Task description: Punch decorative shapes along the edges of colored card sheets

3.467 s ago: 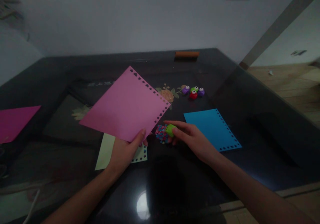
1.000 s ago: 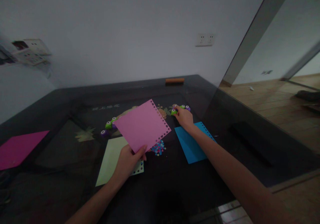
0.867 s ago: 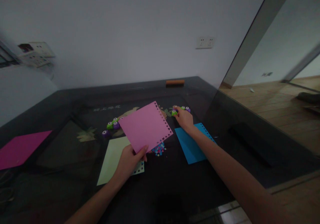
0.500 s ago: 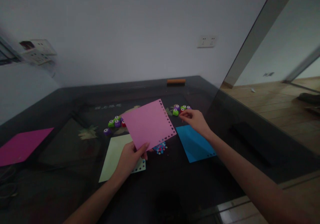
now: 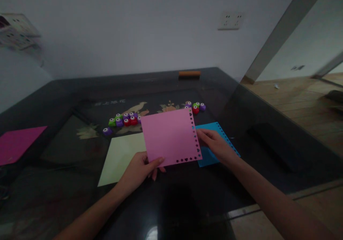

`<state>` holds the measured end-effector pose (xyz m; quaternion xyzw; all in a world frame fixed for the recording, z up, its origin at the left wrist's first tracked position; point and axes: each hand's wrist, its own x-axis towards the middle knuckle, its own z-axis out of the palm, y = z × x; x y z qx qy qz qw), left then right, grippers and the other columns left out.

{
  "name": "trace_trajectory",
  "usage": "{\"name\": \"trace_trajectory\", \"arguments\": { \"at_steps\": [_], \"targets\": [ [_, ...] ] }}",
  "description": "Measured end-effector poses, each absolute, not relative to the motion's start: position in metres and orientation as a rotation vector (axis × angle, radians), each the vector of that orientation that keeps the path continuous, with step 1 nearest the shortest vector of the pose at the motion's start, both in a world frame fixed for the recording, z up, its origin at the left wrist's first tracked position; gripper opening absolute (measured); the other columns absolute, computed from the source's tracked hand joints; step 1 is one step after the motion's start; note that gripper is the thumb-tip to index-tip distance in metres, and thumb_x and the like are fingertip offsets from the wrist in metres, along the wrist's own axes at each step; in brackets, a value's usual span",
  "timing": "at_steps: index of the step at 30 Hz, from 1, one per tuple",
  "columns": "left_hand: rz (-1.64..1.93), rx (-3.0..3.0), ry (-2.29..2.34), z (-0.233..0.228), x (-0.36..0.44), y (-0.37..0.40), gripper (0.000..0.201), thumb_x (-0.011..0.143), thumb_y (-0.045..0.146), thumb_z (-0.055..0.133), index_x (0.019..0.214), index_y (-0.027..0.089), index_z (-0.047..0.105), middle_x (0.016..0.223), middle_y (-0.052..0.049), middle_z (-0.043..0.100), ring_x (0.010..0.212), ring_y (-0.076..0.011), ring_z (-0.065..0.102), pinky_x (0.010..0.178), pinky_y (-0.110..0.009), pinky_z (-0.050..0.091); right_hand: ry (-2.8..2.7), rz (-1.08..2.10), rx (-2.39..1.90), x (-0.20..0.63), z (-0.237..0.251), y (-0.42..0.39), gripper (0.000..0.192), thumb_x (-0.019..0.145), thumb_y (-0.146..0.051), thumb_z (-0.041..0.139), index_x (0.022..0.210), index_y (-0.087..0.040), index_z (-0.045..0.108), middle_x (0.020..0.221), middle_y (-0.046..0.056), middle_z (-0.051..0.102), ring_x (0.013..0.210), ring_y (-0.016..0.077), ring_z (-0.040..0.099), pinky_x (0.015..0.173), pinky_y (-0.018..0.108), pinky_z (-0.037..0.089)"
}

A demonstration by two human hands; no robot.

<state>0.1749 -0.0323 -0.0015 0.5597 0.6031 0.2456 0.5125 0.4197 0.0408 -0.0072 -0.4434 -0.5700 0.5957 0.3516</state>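
Note:
My left hand pinches the lower left edge of a pink sheet of paper, thumb in front and fingers behind. The sheet is held up above the table, with heart, star and flower-shaped holes along its right and bottom edges. At its right edge, my right hand has its fingers closed on the paper, their tips partly hidden. A blue sheet with punched holes lies under my right hand. Behind my left hand rests a pale green sheet, partly covered by the pink one.
Small green, purple and red plastic pieces with eye-like tops cluster on the dark glossy table. A similar group sits behind the pink sheet. A magenta sheet lies far left, and an orange-brown bar by the wall.
My right hand has come down to the pink sheet's right edge. The sheet has turned more level and now hides the loose confetti. The view has shifted too.

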Motion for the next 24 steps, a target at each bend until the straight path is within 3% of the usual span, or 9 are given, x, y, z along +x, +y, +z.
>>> {"name": "trace_trajectory", "arguments": {
  "at_steps": [4, 9, 14, 24],
  "targets": [
    [0.548, 1.347, 1.495, -0.002, 0.178, -0.034, 0.045, 0.076, 0.053, 0.052, 0.063, 0.012, 0.067, 0.037, 0.003, 0.049, 0.038, -0.0103, 0.039, 0.046, -0.022, 0.029, -1.34, 1.617, -1.106, 0.417, -0.01, 0.038, 0.033, 0.076, -0.051, 0.062, 0.091, -0.022, 0.07, 0.084, 0.004, 0.069, 0.073, 0.0159, 0.062, 0.07, 0.031, 0.049],
    [0.553, 1.369, 1.519, 0.001, 0.182, -0.034, 0.043, 0.077, 0.051, 0.052, 0.063, 0.013, 0.066, 0.036, 0.004, 0.048, 0.038, -0.0108, 0.041, 0.046, -0.021, 0.031, -1.238, 1.629, -1.068, 0.417, -0.008, 0.037, 0.042, 0.079, -0.057, 0.055, 0.087, -0.019, 0.07, 0.077, 0.005, 0.069, 0.07, 0.0159, 0.063, 0.068, 0.03, 0.049],
    [0.549, 1.41, 1.501, 0.001, 0.183, -0.036, 0.042, 0.078, 0.051, 0.052, 0.064, 0.014, 0.066, 0.036, 0.004, 0.049, 0.038, -0.0121, 0.046, 0.05, -0.022, 0.035, -1.302, 1.541, -1.098, 0.415, -0.006, 0.038, 0.022, 0.07, -0.038, 0.072, 0.083, -0.02, 0.069, 0.072, 0.001, 0.068, 0.066, 0.0144, 0.061, 0.066, 0.029, 0.048],
    [0.61, 1.477, 1.466, -0.006, 0.19, -0.044, 0.048, 0.082, 0.053, 0.047, 0.061, 0.014, 0.065, 0.035, 0.003, 0.048, 0.036, -0.0114, 0.047, 0.048, -0.022, 0.038, -1.289, 1.449, -1.139, 0.414, -0.013, 0.042, 0.02, 0.064, -0.03, 0.074, 0.08, -0.019, 0.069, 0.066, -0.001, 0.067, 0.061, 0.0129, 0.059, 0.063, 0.029, 0.045]
  ]
}}
